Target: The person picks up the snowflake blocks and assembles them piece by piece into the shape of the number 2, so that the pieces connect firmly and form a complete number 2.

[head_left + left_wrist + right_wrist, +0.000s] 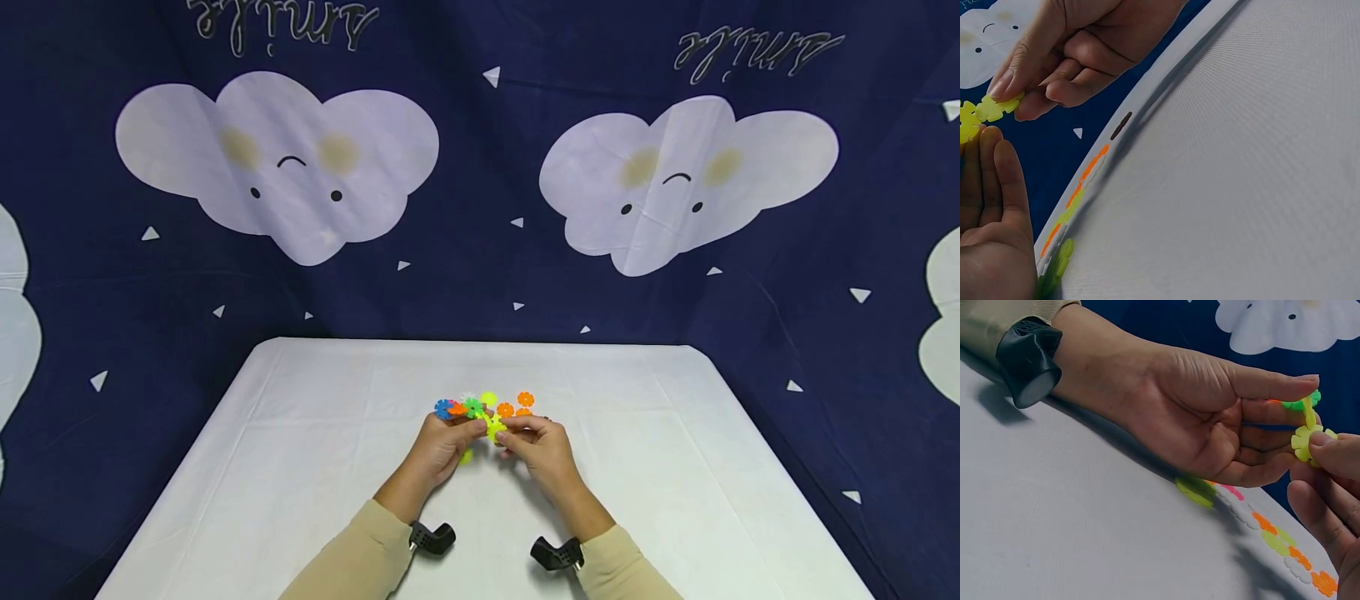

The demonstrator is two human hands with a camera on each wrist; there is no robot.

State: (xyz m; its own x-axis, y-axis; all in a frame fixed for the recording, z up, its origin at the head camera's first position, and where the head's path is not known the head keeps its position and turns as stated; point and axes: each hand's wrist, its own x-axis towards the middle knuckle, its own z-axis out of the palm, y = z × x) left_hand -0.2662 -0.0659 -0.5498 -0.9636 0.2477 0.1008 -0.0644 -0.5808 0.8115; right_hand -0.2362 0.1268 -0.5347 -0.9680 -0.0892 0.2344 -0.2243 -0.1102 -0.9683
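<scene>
In the head view the left hand (444,442) grips a row of notched plastic flower discs: a blue disc (443,409), an orange disc (457,409) and a green disc (473,407). Close by, the right hand (542,448) pinches a yellow disc (495,427) between thumb and fingers. Seen from the right wrist, this yellow disc (1301,447) meets another yellow disc (1309,414) standing edge-on by the left thumb. The left wrist view has the two yellow discs touching; how firmly they join I cannot tell. The left fingers (1000,178) partly hide the row.
Loose orange discs (526,399) and a yellow disc (489,399) lie on the white table (337,500) beyond the hands. A yellow-green disc (466,457) lies nearer, beside the left hand. White, pink and dark pieces are scattered too. A dark blue cloud-print curtain (480,167) hangs behind.
</scene>
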